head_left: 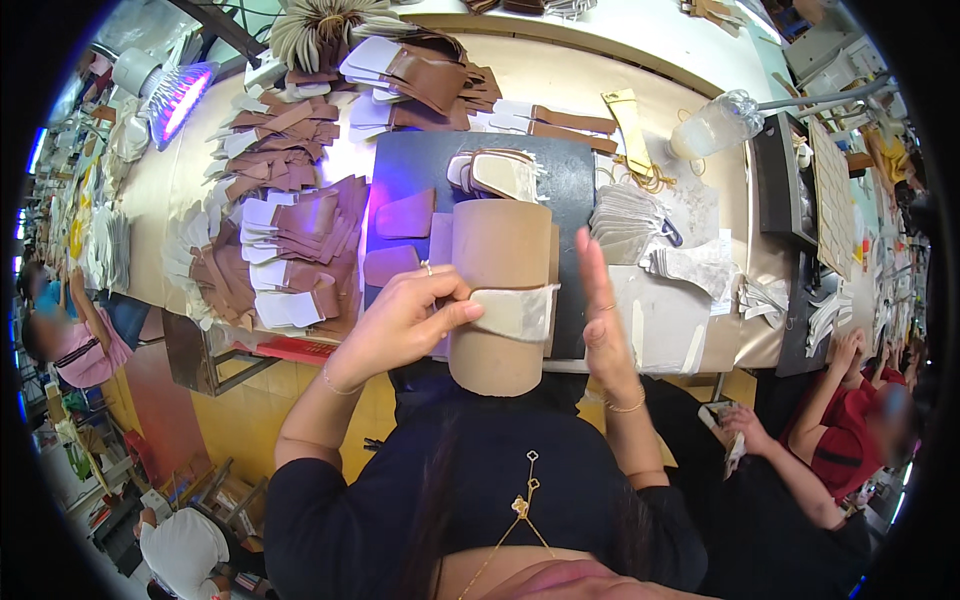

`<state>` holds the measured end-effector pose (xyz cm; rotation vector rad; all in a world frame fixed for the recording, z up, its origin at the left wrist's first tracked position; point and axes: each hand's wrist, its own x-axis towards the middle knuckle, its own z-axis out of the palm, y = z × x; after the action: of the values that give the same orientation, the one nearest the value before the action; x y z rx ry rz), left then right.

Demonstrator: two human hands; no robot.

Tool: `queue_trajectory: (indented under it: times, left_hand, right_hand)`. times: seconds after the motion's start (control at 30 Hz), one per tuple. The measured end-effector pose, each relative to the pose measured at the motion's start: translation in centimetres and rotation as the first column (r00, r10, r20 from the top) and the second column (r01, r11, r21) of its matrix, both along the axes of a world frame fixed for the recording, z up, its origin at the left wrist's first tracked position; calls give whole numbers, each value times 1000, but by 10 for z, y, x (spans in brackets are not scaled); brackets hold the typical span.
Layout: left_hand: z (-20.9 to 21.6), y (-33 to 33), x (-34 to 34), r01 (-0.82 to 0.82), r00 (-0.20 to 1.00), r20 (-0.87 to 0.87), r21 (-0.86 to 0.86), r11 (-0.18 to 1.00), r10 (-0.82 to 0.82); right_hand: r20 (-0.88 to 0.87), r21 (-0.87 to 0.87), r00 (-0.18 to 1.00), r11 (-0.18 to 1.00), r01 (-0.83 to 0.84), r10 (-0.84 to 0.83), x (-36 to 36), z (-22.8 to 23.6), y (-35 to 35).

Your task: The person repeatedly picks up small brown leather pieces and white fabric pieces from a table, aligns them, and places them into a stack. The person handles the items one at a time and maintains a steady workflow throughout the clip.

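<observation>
My left hand pinches the left end of a small cream-coloured leather piece with a brown upper edge. The piece lies across a tan curved form, which stands over the near edge of a dark work board. To the right of the form, my right hand is held upright, fingers stretched and together, holding nothing. Flat brown leather pieces rest on the board left of the form. At the board's far side sits a small stack of cream and brown pieces.
Fanned brown and white leather pieces cover the left of the table, beneath a lit lamp. Right of the board lie pale fanned pieces and a clear bottle. A co-worker in red sits at the right.
</observation>
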<state>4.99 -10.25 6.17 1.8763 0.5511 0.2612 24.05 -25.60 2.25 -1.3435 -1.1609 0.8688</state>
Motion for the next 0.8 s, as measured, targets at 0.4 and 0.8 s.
queue_trajectory:
  times: [0.4,0.8]
  left_hand:
    - [-41,70,37,-431,892,88,-130,893,443]
    - [-63,80,62,-419,897,26,-277,865,442]
  right_hand:
    - [307,-14,948,997,-82,83,71,31,139]
    - [415,-200,808,908,-369,419,83,-33,176]
